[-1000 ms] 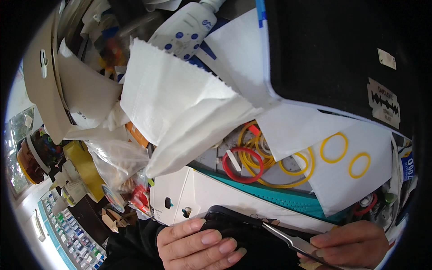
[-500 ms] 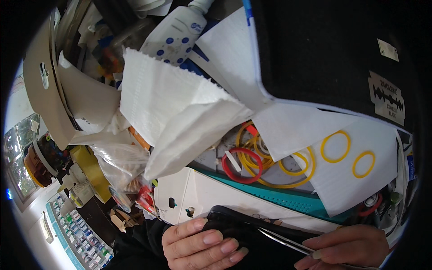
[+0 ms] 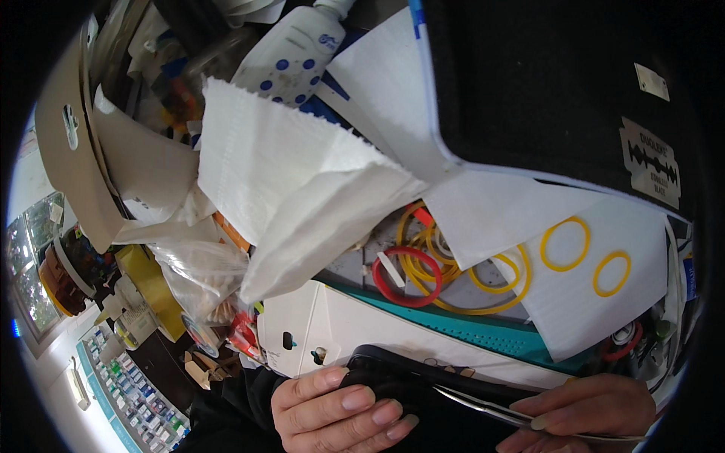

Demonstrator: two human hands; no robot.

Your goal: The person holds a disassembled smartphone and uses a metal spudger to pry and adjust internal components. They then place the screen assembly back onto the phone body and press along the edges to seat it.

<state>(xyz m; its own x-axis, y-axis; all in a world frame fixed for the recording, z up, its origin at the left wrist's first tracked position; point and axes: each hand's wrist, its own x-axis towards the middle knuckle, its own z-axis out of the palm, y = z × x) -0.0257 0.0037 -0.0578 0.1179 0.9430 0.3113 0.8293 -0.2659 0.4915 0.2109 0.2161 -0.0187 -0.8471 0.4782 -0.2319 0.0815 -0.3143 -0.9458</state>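
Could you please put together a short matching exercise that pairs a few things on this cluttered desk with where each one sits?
Things:
1. red rubber band
2. two yellow rings
3. razor blade
4. metal tweezers

Places:
A. on the black mat at the upper right
B. held in the right hand, tips over the black pouch
C. in the grey tray among yellow bands
D. on the white sheet at the right

Pairs: 1-C, 2-D, 3-A, 4-B
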